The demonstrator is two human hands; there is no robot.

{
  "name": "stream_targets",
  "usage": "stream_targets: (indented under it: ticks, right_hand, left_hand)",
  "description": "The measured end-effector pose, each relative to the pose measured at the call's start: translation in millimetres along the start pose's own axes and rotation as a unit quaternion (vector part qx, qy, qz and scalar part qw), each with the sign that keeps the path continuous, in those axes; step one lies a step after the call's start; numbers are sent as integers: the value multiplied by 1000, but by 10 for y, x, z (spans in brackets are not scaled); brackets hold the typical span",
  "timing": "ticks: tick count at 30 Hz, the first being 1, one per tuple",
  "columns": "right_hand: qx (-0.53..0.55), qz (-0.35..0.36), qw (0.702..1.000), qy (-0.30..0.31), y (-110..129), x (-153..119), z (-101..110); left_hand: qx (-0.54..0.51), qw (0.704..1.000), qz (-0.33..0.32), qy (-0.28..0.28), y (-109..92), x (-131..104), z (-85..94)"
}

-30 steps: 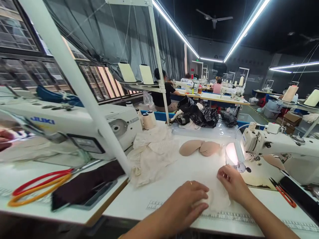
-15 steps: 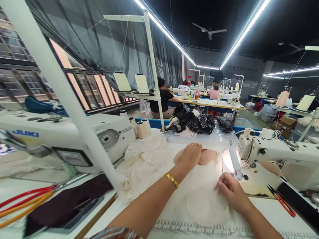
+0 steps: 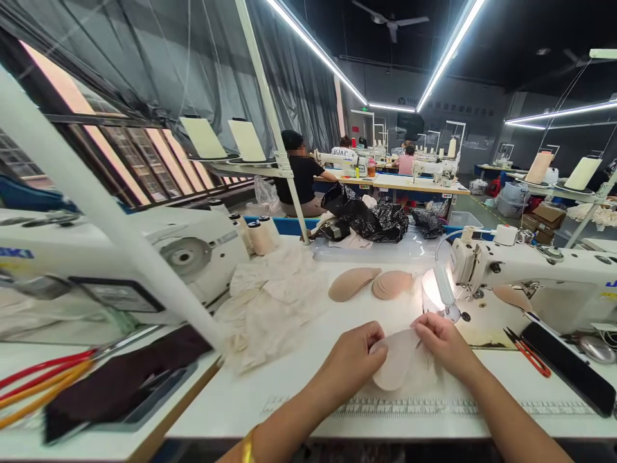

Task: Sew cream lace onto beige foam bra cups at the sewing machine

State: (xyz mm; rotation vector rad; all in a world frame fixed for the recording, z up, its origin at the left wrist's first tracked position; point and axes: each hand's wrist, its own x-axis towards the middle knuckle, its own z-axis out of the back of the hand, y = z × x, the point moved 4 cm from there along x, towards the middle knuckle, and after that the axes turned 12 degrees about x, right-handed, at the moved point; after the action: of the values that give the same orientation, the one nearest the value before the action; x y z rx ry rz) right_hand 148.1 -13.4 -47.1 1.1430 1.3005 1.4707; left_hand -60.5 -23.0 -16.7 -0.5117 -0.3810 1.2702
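My left hand [image 3: 354, 354] is closed, its thumb and fingers pinching the left edge of a pale bra cup [image 3: 395, 363]. At the upper right edge, my right hand [image 3: 443, 344] pinches thin cream fabric [image 3: 427, 373]; whether the cup's edge is also in those fingers I cannot tell. The sheer fabric hangs and lies around the cup, just above the table. Beyond my hands lie a beige bra cup [image 3: 354, 284] and a fanned stack of beige cups [image 3: 393, 284].
Crumpled cream fabric [image 3: 274, 302] lies left. A sewing machine [image 3: 525, 283] with a lit lamp [image 3: 443, 286], orange-handled snips [image 3: 527, 354] and a black phone [image 3: 569, 366] are right. A ruler strip [image 3: 366, 408] runs along the front. Another sewing machine [image 3: 193, 257] stands left.
My left hand has come back from the beige cups toward me and now holds a pale cup beside my right hand. The fabric is gathered up closer, and the view has shifted.
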Motion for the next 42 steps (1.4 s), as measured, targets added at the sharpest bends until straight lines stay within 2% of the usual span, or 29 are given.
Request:
stream_targets:
  ticks: [2, 4, 6, 9, 10, 11, 12, 13, 15, 17, 18, 19, 20, 21, 24, 25, 27, 30, 33, 36, 38, 42]
  right_hand:
    - [-20, 23, 1000, 10, 26, -36, -34]
    - [-34, 43, 998, 30, 64, -87, -64]
    - [-35, 56, 997, 44, 112, -151, -64]
    - [-57, 67, 996, 5, 220, -263, 20]
    - [-82, 77, 993, -22, 274, -302, 54]
    - [-114, 92, 988, -50, 336, -339, 80]
    - [-147, 110, 980, -76, 404, -372, 91]
    - [-176, 131, 971, -98, 472, -400, 85]
    - [-213, 178, 953, -126, 584, -426, 40]
    - [-220, 227, 939, -138, 629, -413, -5]
    - [-224, 250, 932, -136, 620, -392, -10]
    - [-238, 266, 926, -123, 586, -362, -2]
    - [-260, 271, 922, -98, 531, -324, 22]
    - [-284, 267, 918, -67, 461, -282, 65]
    - [-335, 230, 913, 26, 252, -180, 275]
    - [-340, 220, 913, 51, 205, -162, 348]
    - [-350, 209, 909, 90, 146, -148, 457]
    - [-389, 210, 887, 131, 81, -172, 517]
    - [-438, 227, 862, 117, 24, -229, 547]
    - [-469, 253, 842, 83, 25, -303, 565]
    - [-481, 262, 832, 83, 55, -336, 549]
    - [-461, 244, 848, 92, 123, -328, 522]
  left_hand:
    - [30, 997, -57, -44, -134, 59, 60]
    - [-2, 988, -148, -42, -300, 102, 135]
    - [-64, 975, -208, 52, -417, 119, 165]
    - [-93, 946, -217, 224, -428, 107, 139]
    - [-80, 942, -214, 247, -395, 117, 134]
    - [-59, 944, -212, 244, -350, 145, 141]
    - [-30, 953, -212, 216, -302, 192, 163]
    - [3, 963, -215, 163, -256, 255, 204]
    - [80, 968, -237, 7, -188, 383, 335]
    - [159, 935, -271, -163, -143, 455, 475]
    - [198, 909, -287, -227, -119, 466, 518]
    - [235, 885, -302, -264, -93, 468, 532]
    - [266, 868, -317, -273, -65, 465, 514]
    - [287, 860, -337, -254, -40, 460, 465]
    - [285, 862, -404, -115, -37, 420, 193]
    - [274, 861, -421, -85, -77, 409, 92]
    - [259, 852, -451, -62, -218, 418, -100]
    - [259, 828, -493, -68, -475, 491, -352]
    - [277, 817, -497, -91, -601, 563, -499]
    - [254, 833, -475, -131, -582, 567, -514]
    - [224, 839, -477, -135, -552, 541, -511]
    - [210, 836, -488, -136, -538, 524, -537]
